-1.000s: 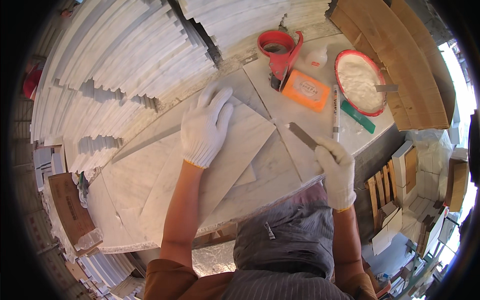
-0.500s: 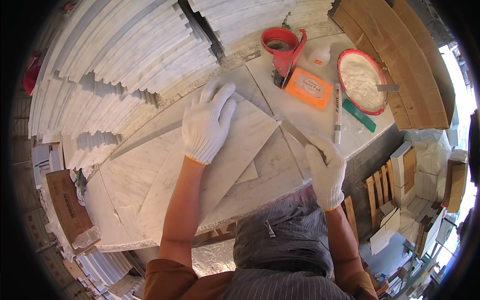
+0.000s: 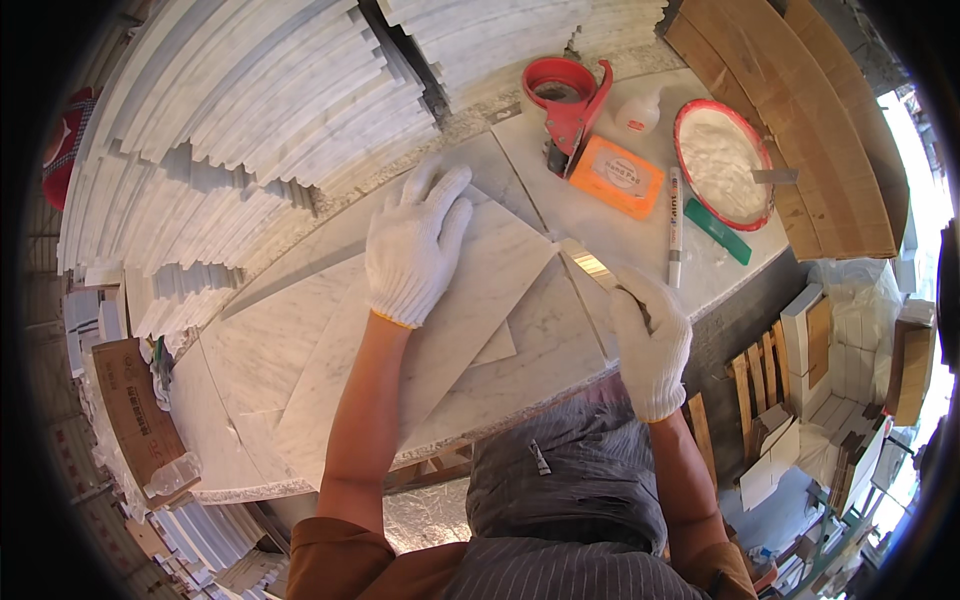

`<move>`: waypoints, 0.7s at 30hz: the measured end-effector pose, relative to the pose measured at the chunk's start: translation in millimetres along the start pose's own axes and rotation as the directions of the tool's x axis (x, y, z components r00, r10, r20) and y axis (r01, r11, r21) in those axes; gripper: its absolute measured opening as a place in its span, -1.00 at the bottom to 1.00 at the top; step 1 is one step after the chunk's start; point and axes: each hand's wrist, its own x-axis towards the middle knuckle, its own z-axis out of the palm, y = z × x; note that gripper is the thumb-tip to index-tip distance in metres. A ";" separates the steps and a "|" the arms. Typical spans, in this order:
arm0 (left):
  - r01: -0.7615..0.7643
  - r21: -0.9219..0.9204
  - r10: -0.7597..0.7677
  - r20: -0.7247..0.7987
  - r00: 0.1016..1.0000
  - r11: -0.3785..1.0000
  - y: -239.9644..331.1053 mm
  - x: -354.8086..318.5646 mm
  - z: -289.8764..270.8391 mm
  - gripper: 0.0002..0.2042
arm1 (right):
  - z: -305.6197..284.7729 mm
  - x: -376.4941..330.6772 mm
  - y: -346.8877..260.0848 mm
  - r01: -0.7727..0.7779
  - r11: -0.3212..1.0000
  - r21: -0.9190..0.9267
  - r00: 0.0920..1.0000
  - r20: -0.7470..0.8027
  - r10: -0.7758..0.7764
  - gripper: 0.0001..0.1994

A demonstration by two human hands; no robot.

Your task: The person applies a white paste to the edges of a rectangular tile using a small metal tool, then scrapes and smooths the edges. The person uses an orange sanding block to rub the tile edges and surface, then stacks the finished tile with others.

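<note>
My left hand [image 3: 415, 248], in a white knit glove, lies with its fingers stretched out on a pale veined marble tile [image 3: 485, 275]. The tile rests at a slant over other marble slabs. My right hand [image 3: 655, 350], gloved the same way, is closed around a flat metal putty knife [image 3: 588, 264]. Its handle is hidden in my fingers. The blade's tip is at the tile's right corner; whether it touches there I cannot tell. A smaller marble piece [image 3: 497, 347] sticks out from under the tile's lower edge.
Right of the tile are a red tape dispenser [image 3: 568, 115], orange pad [image 3: 617, 177], small white bottle [image 3: 638, 110], paint marker [image 3: 676, 235], green scraper [image 3: 717, 231] and red-rimmed bowl of white paste [image 3: 715, 150] with a metal blade [image 3: 776, 177]. Stacked marble slabs [image 3: 260, 90] stand behind; cardboard [image 3: 800, 130] borders the right.
The putty knife has turned slightly in my right hand, and its blade now catches a bright yellowish gleam. My left hand stays in place. A red shape at the far left edge has shifted.
</note>
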 end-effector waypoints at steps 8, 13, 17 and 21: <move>-0.008 -0.026 0.008 -0.002 1.000 1.000 0.3 0.0 -0.9 -0.68 | -2.1 -3.5 -2.0 0.038 0.998 -0.059 0.999 -0.034 -0.041 -0.77; -0.015 -0.028 0.015 -0.011 1.000 1.000 -1.5 -1.1 -0.3 -0.68 | -7.6 1.6 0.0 -0.150 0.979 0.135 0.989 0.025 0.148 -0.78; -0.010 -0.012 0.010 -0.011 1.000 1.000 0.3 -0.5 -1.1 -0.68 | -5.8 17.6 -0.5 -0.181 0.965 0.190 0.979 0.133 0.157 -0.77; -0.018 -0.004 0.017 -0.012 1.000 1.000 -0.1 0.7 0.7 -0.69 | -0.7 34.5 -7.2 -0.304 0.928 0.218 0.934 0.261 0.244 -0.75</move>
